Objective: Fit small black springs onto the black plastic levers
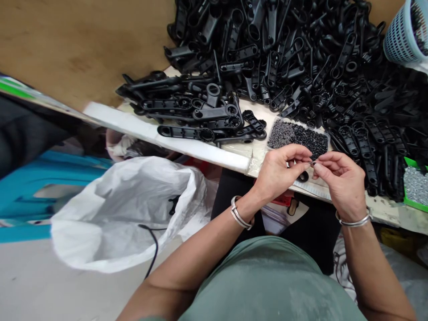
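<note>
The step in hand looks like fine fingertip work: the left hand (284, 168) and right hand (344, 178) meet, pinching a small part (312, 163) above the tabletop (259, 154). The next move seems to call for a light, steady grip. The part looks tiny and dark, shape unclear, with a black ring (303, 179) at seven o'clock.

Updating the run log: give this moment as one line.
left hand: pinching tiny part | right hand: pinching same part | beyond: tray with grey bits, black bits
</note>
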`<state>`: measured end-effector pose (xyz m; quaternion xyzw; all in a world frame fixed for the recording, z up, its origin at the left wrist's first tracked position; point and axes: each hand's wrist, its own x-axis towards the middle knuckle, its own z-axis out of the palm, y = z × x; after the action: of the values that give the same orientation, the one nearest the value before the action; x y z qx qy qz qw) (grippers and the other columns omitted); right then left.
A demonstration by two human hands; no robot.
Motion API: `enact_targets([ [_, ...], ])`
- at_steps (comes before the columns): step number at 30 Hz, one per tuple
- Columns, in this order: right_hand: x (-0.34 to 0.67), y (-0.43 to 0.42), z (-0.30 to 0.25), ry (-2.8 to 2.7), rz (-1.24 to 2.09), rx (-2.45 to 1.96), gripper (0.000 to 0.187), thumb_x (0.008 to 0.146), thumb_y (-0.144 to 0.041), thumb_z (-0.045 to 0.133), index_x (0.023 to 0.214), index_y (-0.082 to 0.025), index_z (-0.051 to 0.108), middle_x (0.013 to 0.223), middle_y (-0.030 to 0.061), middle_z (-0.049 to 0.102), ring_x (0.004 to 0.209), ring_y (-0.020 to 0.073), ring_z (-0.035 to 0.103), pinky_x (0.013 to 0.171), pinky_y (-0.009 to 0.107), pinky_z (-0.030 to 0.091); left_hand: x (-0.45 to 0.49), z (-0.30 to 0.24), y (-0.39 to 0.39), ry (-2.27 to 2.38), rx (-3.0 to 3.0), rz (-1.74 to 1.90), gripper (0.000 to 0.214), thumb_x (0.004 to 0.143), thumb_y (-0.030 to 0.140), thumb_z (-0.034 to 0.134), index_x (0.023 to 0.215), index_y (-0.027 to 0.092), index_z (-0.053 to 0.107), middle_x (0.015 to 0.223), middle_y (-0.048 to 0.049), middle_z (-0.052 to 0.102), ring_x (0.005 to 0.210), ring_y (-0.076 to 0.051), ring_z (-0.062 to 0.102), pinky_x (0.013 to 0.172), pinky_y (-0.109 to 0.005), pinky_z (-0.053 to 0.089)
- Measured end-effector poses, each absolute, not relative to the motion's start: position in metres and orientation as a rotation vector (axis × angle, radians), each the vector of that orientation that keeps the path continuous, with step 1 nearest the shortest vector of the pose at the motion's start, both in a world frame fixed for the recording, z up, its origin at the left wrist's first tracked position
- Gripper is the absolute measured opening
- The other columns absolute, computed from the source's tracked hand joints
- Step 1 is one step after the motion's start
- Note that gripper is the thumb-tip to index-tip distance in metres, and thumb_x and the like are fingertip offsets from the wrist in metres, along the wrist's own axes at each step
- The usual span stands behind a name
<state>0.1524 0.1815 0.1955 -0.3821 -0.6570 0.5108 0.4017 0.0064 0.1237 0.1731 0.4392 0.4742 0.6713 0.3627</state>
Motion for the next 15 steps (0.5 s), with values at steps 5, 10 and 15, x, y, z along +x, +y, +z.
enact_targets([
  [5,0.152,0.177,0.199,-1.750,1.201,-0.977,0.016,0.071,-0.023,0.079,0.083,-0.021,0.068,0.076,-0.0010,0.069,0.061,0.0127,0.065,0.058,0.025,0.059,0.006,0.173,0.121,1.292,1.262,1.710,0.017,0.077,0.005,0.068,0.091,0.015,0.070,0.084,-0.0013,0.074,0.077,-0.011,0.069,0.067,-0.020,0.052],
  [10,0.152,0.174,0.203,-1.793,1.164,-1.003,0.014,0.073,-0.022,0.078,0.083,-0.021,0.069,0.076,-0.0006,0.070,0.062,0.0130,0.065,0.059,0.025,0.058,0.007,0.174,0.118,1.375,1.354,1.703,0.016,0.079,0.006,0.067,0.091,0.016,0.072,0.086,-0.0008,0.075,0.079,-0.011,0.069,0.073,-0.021,0.055],
  [15,0.152,0.168,0.205,-1.897,1.070,-1.114,0.010,0.079,-0.028,0.071,0.080,-0.018,0.072,0.058,-0.0015,0.064,0.049,0.0125,0.059,0.050,0.025,0.053,0.010,0.174,0.116,1.433,1.347,1.707,0.015,0.080,0.008,0.067,0.090,0.018,0.072,0.086,-0.0003,0.075,0.079,-0.012,0.069,0.075,-0.023,0.056],
])
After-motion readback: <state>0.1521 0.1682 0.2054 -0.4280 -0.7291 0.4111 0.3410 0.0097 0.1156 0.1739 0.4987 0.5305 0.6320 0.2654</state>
